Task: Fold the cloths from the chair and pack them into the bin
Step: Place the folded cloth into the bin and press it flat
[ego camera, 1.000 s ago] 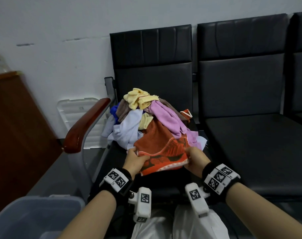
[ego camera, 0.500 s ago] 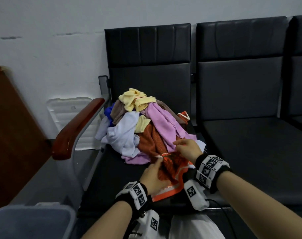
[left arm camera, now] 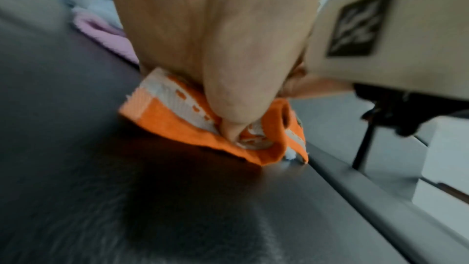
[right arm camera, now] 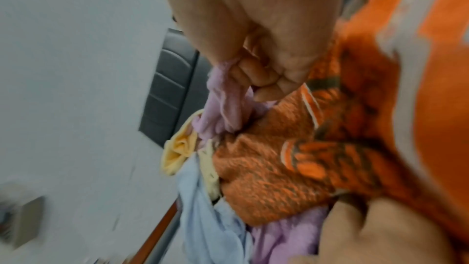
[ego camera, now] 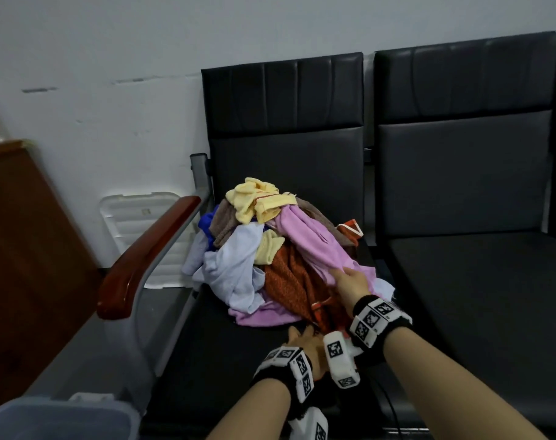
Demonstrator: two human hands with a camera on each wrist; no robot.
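Note:
A pile of cloths (ego camera: 248, 249) lies on the black chair seat (ego camera: 213, 360). An orange patterned cloth (ego camera: 289, 281) sits at the pile's front, partly under a lilac cloth (ego camera: 308, 239). My left hand (ego camera: 302, 339) pinches the orange cloth's white-banded corner (left arm camera: 177, 119) low over the seat, near its front. My right hand (ego camera: 349, 281) is higher on the pile, its fingers (right arm camera: 253, 75) curled round a bunch of the lilac cloth (right arm camera: 223, 103), which lies over the orange cloth (right arm camera: 279, 168). Yellow, pale blue and brown cloths lie on top and at the left.
A grey plastic bin (ego camera: 48, 417) stands on the floor at the lower left. A white lid (ego camera: 137, 223) leans against the wall behind the red-brown armrest (ego camera: 143, 258). A second black seat (ego camera: 480, 296) adjoins on the right. A wooden cabinet (ego camera: 22, 249) stands far left.
Both hands held the orange cloth's front edge before. My right hand has let go and moved up to grip the lilac cloth; my left hand keeps the orange corner, shifted right.

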